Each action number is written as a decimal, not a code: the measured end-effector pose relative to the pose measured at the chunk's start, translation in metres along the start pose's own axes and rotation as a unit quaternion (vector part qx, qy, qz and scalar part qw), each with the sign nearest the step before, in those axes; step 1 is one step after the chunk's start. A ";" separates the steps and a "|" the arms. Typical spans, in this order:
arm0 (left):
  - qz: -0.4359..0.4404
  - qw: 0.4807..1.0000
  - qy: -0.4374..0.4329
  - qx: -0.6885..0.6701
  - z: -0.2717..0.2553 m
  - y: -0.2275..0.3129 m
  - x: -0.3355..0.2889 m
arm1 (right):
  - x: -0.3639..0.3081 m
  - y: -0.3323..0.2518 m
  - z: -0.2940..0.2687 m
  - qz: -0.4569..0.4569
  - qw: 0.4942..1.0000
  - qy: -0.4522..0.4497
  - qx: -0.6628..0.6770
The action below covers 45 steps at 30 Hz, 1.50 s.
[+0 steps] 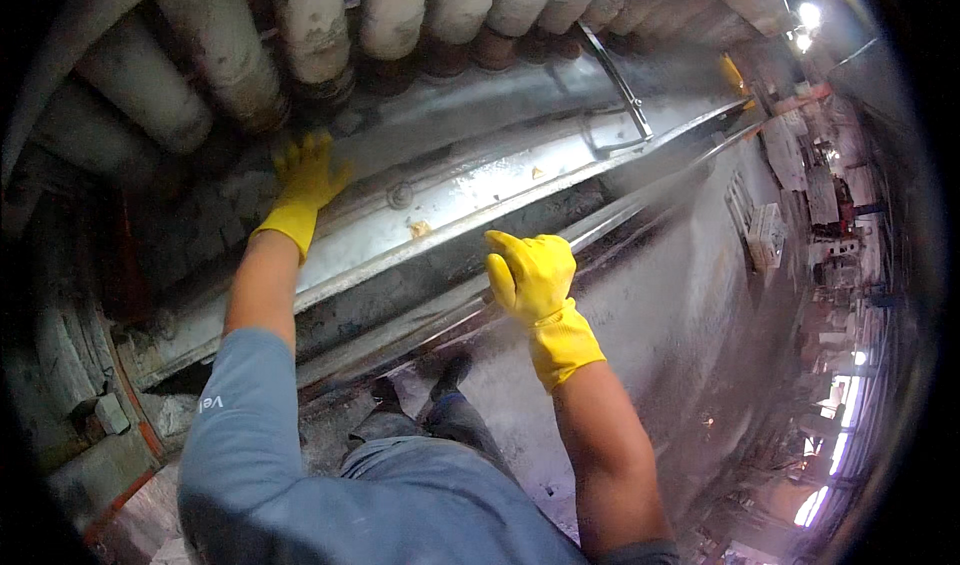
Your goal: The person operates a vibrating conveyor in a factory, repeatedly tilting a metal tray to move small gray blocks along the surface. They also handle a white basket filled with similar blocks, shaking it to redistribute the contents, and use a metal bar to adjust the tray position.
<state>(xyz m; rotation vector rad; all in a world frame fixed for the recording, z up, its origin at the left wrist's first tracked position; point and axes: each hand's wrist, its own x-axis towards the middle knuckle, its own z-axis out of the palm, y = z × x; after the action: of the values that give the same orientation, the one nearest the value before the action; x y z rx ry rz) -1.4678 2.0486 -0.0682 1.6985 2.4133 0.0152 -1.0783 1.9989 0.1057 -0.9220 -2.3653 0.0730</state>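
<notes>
My left hand (307, 183), in a yellow rubber glove, reaches out over a wet grey metal surface (440, 125) at the foot of the thick rollers (315, 30). Its fingers are spread, and no held object shows. In a matching glove, my right hand (537, 273) is closed, thumb toward the left, over the dark trough (470, 235) in front of the pale metal ledge (480, 180). Its curled fingers face away, so anything inside them is hidden. Whether either hand touches the metal, I cannot tell.
A metal bracket (620, 90) stands on the ledge at the far right. Along the trough's near side runs a metal rail (620, 210). A pale slotted block (767, 235) lies on the dusty floor (690, 315) to the right. An orange-edged frame (140, 415) is at lower left.
</notes>
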 end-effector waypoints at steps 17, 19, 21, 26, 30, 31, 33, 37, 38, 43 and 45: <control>0.198 0.899 -0.205 -0.332 -0.183 -0.008 -0.236 | -0.004 0.002 0.008 -0.004 0.999 0.048 0.004; 0.237 0.908 -0.203 -0.278 -0.206 -0.006 -0.281 | -0.003 -0.001 0.004 -0.001 0.998 0.057 0.008; 0.213 0.900 -0.227 -0.306 -0.199 -0.007 -0.314 | 0.000 -0.003 0.003 0.007 0.999 0.026 0.017; 0.170 0.950 -0.139 -0.223 -0.161 0.004 -0.329 | 0.002 -0.003 0.006 0.005 0.999 0.044 0.028; 0.186 0.955 -0.137 -0.187 -0.149 0.006 -0.321 | 0.003 0.001 0.008 0.030 0.999 0.016 -0.001; 0.173 0.954 -0.151 -0.191 -0.150 0.002 -0.323 | 0.007 -0.005 0.011 0.033 0.999 -0.001 -0.010; 0.171 0.961 -0.142 -0.166 -0.150 0.007 -0.326 | 0.001 -0.004 0.010 0.049 0.999 -0.006 -0.021; 0.165 0.963 -0.158 -0.141 -0.154 0.011 -0.324 | -0.006 0.004 0.012 0.006 0.998 0.036 -0.053; 0.163 0.963 -0.159 -0.145 -0.157 0.010 -0.325 | -0.005 0.004 0.013 -0.010 0.997 0.048 -0.052; 0.195 0.955 -0.141 -0.176 -0.156 0.004 -0.329 | 0.000 -0.008 0.008 -0.013 0.998 0.065 -0.008; 0.193 0.954 -0.143 -0.177 -0.156 0.005 -0.329 | -0.002 -0.002 0.010 -0.031 0.997 0.069 -0.017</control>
<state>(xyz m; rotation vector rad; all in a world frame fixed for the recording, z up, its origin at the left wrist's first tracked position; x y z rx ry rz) -1.3810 1.7593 0.1349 1.8190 1.7233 0.2262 -1.0838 1.9981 0.0971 -0.8405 -2.2705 -0.0551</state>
